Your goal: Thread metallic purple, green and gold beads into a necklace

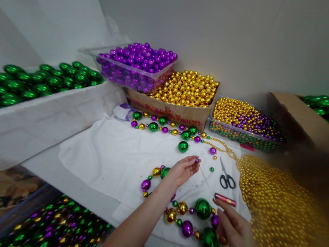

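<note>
Pinching one purple bead (197, 161), the left hand (183, 170) hovers over one cloth (99, 160).

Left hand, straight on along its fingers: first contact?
Probably the loose purple ball, up and right of the left hand in the picture. The hand's height over the white cloth is unclear, so it might pass above.

- Small purple bead (197, 160), shiny and round, pinched and held up, left of the scissors (225, 174), apart from them.
- Thin line (205, 176), straight, slanting from just beside the bead toward the near-left side of the scissors; thread or needle, too fine to tell.
- Strand of beads (182, 208), glossy green, gold and purple, large ones set between small ones; lies in curves on the near side of the scissors, mostly to their left, partly hidden.
</note>
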A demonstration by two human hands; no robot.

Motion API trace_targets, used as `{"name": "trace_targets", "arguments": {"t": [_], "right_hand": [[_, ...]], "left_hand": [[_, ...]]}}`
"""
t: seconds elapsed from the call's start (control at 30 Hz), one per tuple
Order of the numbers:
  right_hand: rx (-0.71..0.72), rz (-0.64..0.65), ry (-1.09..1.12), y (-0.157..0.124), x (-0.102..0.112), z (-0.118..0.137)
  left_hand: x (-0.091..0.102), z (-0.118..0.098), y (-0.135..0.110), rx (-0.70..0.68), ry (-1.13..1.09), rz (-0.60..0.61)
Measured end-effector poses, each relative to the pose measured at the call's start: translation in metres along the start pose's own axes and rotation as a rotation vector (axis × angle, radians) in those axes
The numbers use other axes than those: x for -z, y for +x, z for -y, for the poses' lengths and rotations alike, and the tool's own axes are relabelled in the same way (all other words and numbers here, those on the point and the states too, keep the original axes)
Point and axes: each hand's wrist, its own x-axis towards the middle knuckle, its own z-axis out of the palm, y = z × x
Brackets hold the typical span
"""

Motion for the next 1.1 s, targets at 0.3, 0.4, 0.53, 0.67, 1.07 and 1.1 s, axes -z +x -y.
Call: {"name": "trace_targets", "arguments": {"t": [0.3,0.4,0.53,0.67,1.07,1.1], "right_hand": [[0.018,-0.027,0.02,-0.006,-0.003,0.004],[0.036,-0.058,0.019,-0.009,-0.006,0.008],[0.018,-0.032,0.006,-0.008,-0.005,0.008],[0.046,-0.097,0.014,-0.009,-0.009,0.009],[0.163,-0.132,-0.181,0.02,-0.016,0.026],[0.178,-0.134,-0.198,0.022,-0.015,0.027]], "left_hand": [[-0.003,0.0,-0.001,-0.029,-0.013,-0.033],[-0.003,0.0,-0.001,-0.032,-0.023,-0.039],[-0.004,0.001,-0.003,-0.041,-0.009,-0.025],[-0.006,0.0,-0.005,-0.053,0.026,-0.015],[-0.039,0.021,-0.031,0.009,0.222,0.164],[-0.043,0.021,-0.034,-0.017,0.252,0.155]]}}
